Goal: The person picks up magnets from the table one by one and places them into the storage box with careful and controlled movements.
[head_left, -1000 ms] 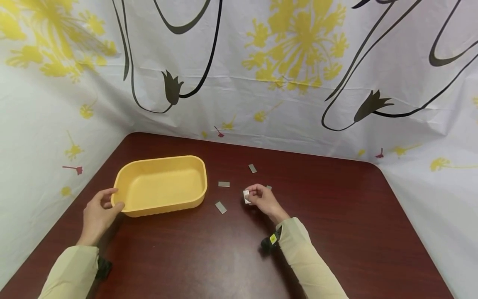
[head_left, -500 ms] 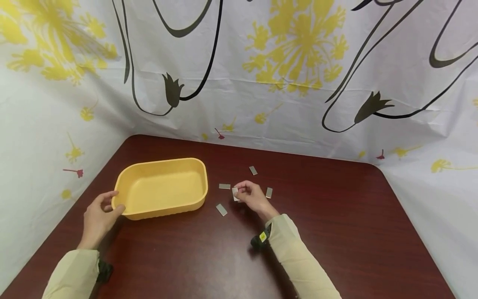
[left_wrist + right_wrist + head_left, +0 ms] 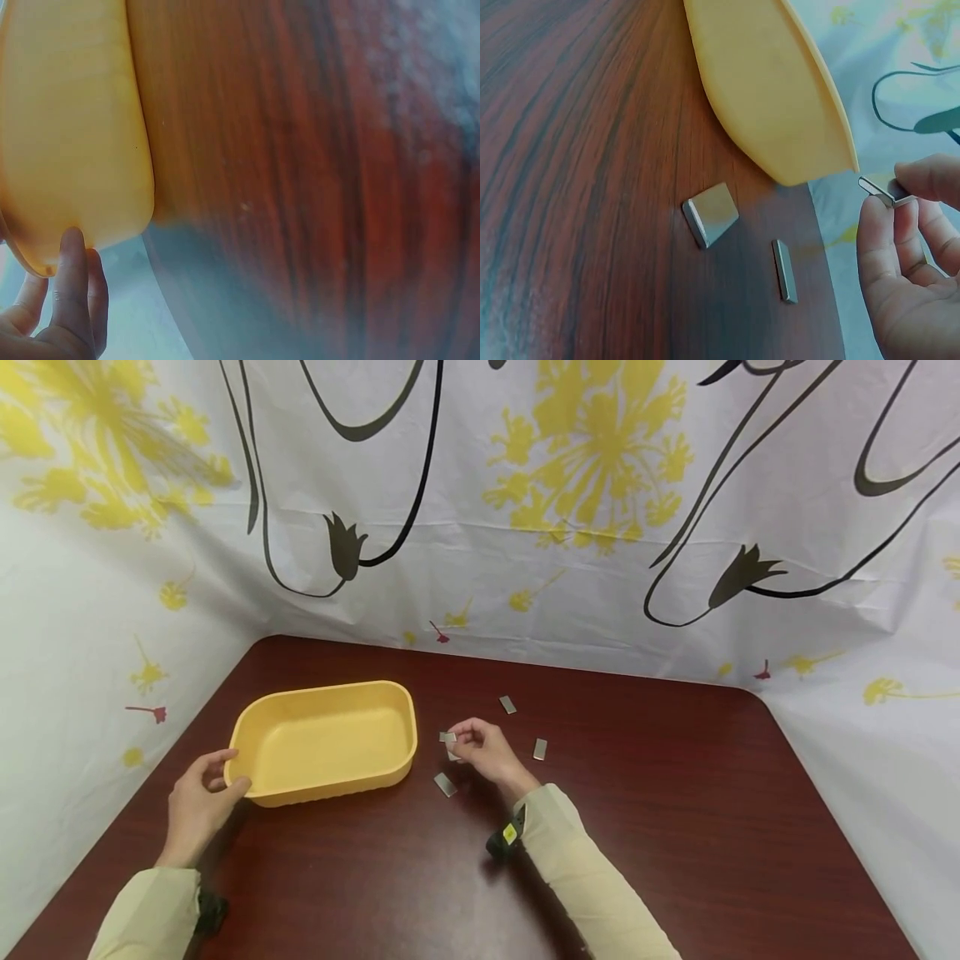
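Observation:
The yellow plastic tub (image 3: 330, 739) stands on the dark red-brown table. My left hand (image 3: 198, 806) grips its left end, thumb on the near side and fingers around the rim. In the left wrist view, fingers touch the tub wall (image 3: 75, 135). My right hand (image 3: 487, 756) pinches a small flat silver metal block (image 3: 885, 191) between thumb and fingers, raised just right of the tub. Close to that hand a similar metal block (image 3: 447, 737) lies on the table, partly overlapped in the head view. Another metal block (image 3: 446, 785) lies nearer.
Two more metal blocks lie on the table, a far block (image 3: 507, 704) and a block (image 3: 540, 749) to the right. Behind and on both sides hangs a white patterned cloth (image 3: 480, 560). The dark table (image 3: 675, 793) stretches away to the right.
My right hand has moved left toward the tub with the metal block in its pinch, uncovering the block at the right. My left hand keeps its grip on the tub.

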A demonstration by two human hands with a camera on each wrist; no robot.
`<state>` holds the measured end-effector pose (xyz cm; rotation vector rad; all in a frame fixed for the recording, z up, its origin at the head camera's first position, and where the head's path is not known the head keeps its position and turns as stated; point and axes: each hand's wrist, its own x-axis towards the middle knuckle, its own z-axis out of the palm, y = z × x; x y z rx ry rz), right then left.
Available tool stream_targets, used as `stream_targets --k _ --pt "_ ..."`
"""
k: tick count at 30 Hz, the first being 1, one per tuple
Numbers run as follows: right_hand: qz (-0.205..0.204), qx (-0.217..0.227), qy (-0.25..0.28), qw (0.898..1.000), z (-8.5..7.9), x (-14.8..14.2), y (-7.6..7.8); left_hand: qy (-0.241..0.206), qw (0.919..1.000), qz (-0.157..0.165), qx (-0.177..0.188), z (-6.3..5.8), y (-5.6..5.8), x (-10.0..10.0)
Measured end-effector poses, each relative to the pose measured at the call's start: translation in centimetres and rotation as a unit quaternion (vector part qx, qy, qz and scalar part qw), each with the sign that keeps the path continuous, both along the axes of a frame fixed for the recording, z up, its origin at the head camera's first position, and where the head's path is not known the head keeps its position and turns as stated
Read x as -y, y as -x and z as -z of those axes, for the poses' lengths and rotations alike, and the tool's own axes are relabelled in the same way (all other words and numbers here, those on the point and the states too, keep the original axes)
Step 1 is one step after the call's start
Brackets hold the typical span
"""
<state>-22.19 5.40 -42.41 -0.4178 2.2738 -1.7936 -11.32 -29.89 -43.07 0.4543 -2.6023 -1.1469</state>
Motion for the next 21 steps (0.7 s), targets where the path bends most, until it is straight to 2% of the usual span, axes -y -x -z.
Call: stream_targets --k 4,12,21 --pt "-0.010 0.006 0.006 1.000 -0.5 0.5 -0.1 0.005 1.0000 0.000 -0.007 0.1 -0.1 0.0" --pt "-0.021 0.003 0.007 1.000 -3.4 1.3 -1.2 0.005 0.9999 -0.003 -0.012 0.0 0.0 -0.1" --pt "-0.030 -0.013 -0.008 0.999 -1.4 3.0 0.3 -0.011 0.9998 -0.015 -0.007 0.2 0.0 -0.2"
